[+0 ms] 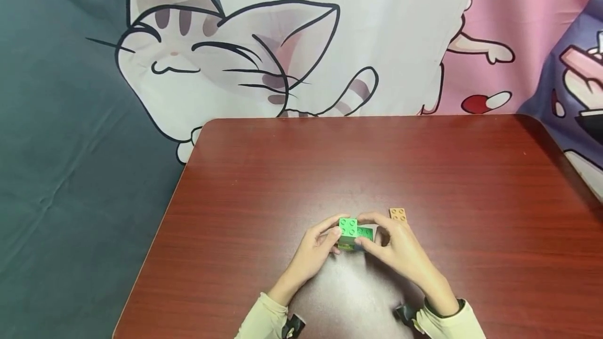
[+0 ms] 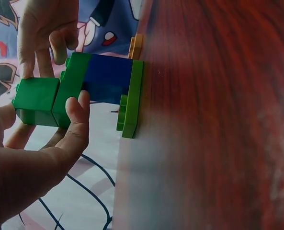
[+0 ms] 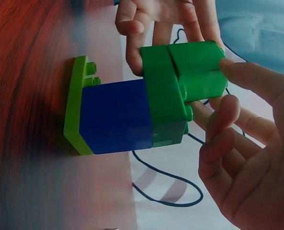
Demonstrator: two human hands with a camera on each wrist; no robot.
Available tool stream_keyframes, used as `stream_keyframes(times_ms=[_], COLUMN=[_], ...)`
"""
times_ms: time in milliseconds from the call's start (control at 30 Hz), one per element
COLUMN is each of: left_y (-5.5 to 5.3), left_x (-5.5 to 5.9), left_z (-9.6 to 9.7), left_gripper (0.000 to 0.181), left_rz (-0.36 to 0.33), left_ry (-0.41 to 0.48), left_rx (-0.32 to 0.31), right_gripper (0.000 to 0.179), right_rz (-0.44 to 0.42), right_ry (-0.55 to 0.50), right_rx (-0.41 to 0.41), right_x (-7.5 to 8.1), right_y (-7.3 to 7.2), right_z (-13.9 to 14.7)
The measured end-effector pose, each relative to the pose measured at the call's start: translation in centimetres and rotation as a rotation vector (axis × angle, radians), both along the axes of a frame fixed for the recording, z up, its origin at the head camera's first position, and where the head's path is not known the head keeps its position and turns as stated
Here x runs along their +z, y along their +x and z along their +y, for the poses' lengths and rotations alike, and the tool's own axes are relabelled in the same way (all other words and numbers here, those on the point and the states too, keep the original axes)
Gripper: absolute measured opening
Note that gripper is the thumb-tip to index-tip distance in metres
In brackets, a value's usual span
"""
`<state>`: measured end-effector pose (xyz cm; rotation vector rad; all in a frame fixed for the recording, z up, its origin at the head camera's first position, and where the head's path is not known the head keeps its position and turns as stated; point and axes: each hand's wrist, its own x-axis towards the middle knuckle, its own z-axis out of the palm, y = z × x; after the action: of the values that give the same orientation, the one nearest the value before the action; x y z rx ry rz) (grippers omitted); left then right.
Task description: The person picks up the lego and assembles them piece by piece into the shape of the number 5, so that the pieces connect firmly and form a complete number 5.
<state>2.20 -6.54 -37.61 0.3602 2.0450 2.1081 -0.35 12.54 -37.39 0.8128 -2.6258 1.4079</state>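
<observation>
Well inside the far edge of the red-brown wooden table [image 1: 282, 166], a cubic green block [image 3: 199, 67] sits on a longer green brick [image 3: 162, 91], blue block [image 3: 115, 117] and flat lime plate [image 3: 73, 108], all plastic. My left hand [image 1: 314, 245] and right hand [image 1: 402, 250] pinch the cubic one: likely light, stiff, slick, best held by opposite sides. A flat orange brick [image 1: 398, 214] lies beyond.

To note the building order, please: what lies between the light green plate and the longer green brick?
A blue block lies between the light green plate and the longer green brick; both wrist views show this.
</observation>
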Motion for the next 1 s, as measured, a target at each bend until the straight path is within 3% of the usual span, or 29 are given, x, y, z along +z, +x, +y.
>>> stream_keyframes(times_ms=[200, 567, 833, 1000], left_y=[0.47, 0.08, 0.02, 0.03], left_x=[0.79, 0.58, 0.63, 0.64], left_z=[-0.58, 0.06, -0.13, -0.21], left_gripper=[0.032, 0.034, 0.033, 0.033], left_rz=[-0.044, -0.014, -0.08, -0.058], left_ry=[-0.033, -0.001, 0.009, 0.035], left_rx=[-0.011, -0.024, -0.043, -0.066], right_gripper=[0.032, 0.032, 0.032, 0.032], right_rz=[-0.082, -0.108, -0.097, -0.106], right_ry=[-0.039, -0.031, -0.034, -0.032], right_rx=[-0.001, 0.008, 0.026, 0.01], right_x=[-0.27, 0.14, -0.04, -0.16], right_y=[0.55, 0.07, 0.1, 0.19], right_z=[-0.49, 0.36, 0.42, 0.38])
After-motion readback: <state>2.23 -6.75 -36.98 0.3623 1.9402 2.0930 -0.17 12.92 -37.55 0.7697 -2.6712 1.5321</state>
